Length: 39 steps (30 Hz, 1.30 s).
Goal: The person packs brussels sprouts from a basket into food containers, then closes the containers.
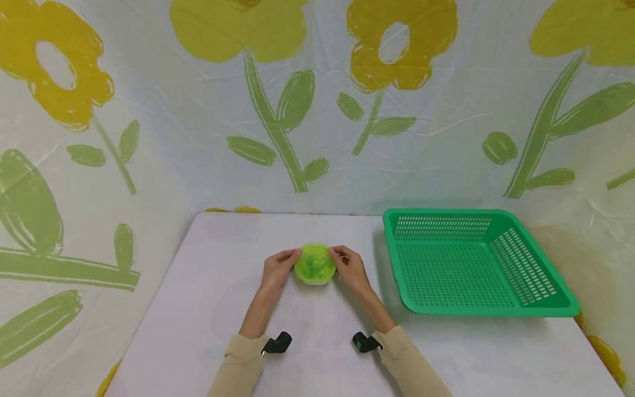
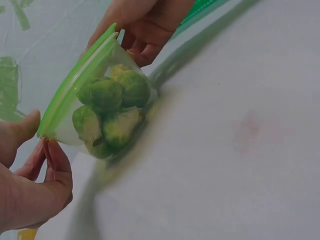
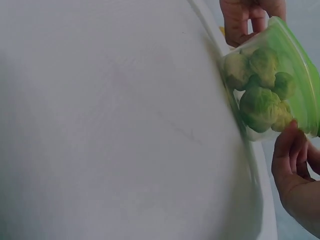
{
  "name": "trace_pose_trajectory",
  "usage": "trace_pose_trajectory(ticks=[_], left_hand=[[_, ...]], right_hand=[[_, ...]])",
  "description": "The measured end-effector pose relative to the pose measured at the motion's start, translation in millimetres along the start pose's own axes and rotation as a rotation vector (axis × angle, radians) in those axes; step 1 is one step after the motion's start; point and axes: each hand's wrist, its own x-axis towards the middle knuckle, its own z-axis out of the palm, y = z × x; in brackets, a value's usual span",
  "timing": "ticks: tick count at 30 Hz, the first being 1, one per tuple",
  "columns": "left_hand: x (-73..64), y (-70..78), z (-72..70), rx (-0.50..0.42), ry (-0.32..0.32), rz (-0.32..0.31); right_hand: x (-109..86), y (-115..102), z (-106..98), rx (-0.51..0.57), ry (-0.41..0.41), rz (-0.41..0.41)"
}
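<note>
A clear zip bag (image 1: 315,263) with a bright green top band stands near the middle of the white table. Several Brussels sprouts (image 2: 120,100) show through its see-through wall, bunched in the lower part. My left hand (image 1: 275,271) pinches one end of the green band between thumb and fingers. At the opposite end, the thumb and fingers of my right hand (image 1: 351,269) grip the band too. In the right wrist view the sprouts (image 3: 259,107) press against the clear side, and the bag's base is right at the tabletop.
A green plastic basket (image 1: 404,275) with slotted walls stands on the table (image 1: 307,353) to the right of my right hand. Behind the table hangs a white cloth (image 1: 198,110) printed with yellow flowers. Black wrist cameras (image 1: 278,343) sit at both cuffs.
</note>
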Motion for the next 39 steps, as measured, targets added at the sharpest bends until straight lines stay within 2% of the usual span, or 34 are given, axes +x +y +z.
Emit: trace_pose_trajectory(ticks=[4,11,15,21,28,34,39], left_hand=[[-3.0,-4.1,-3.2,-0.026,-0.026,0.011],[-14.1,-8.2,-10.5,-0.040,-0.103,0.030],[-16.8,-10.3,-13.9,-0.032,-0.127,0.041],[-20.2,-9.1,-12.8,-0.014,-0.120,0.107],[-21.4,-7.7,-8.7,0.041,-0.101,0.155],[-22.2,-7.9,-7.2,0.086,-0.098,0.163],[-22.5,-8.5,-7.7,0.088,-0.093,0.166]], right_hand=[[-8.0,-2.4,-3.6,-0.001,-0.031,0.020],[-32.9,-41.7,-13.6,0.028,-0.109,0.055],[-34.6,-44.5,-17.4,0.056,-0.159,0.056],[-33.4,-42.8,-18.1,0.088,-0.176,0.047],[-32.6,-37.9,-15.6,0.075,-0.148,0.012],[-34.7,-43.2,-15.0,0.039,-0.133,-0.006],[-32.8,-40.0,-13.4,0.014,-0.144,-0.022]])
